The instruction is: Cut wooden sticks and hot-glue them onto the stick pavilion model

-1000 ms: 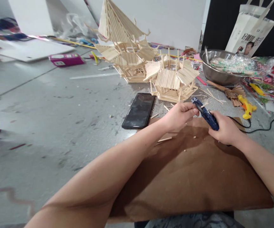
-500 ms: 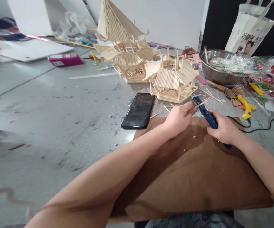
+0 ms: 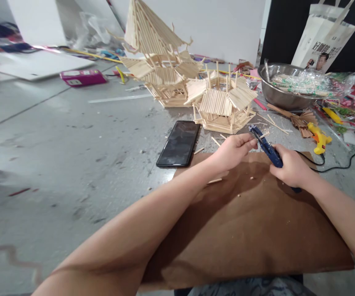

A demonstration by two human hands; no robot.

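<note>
My right hand [image 3: 290, 166] is wrapped round a blue-handled hand cutter [image 3: 270, 151], whose jaw end points away from me to the left. A short wooden stick [image 3: 264, 135] shows across the cutter near its jaws. Close beside the jaws is my left hand [image 3: 236, 150], its fingertips pinched together; what they hold, if anything, is hidden. Below the left wrist, a cut stick piece [image 3: 215, 181] lies on the brown board [image 3: 251, 230]. Beyond the hands stands a small pavilion model built from sticks [image 3: 223, 102], with upright posts on top.
A taller stick tower [image 3: 165, 61] stands behind the pavilion. A black phone [image 3: 179, 144] lies left of my hands. To the right are a yellow glue gun [image 3: 319, 139] with its cord and a steel bowl [image 3: 284, 98] of wrapped sticks. Loose sticks [image 3: 277, 124] lie near the pavilion.
A stick piece now lies on the board below my left wrist, where none showed before. My left fingers have shifted very slightly at the jaws. The right hand keeps its hold on the cutter.
</note>
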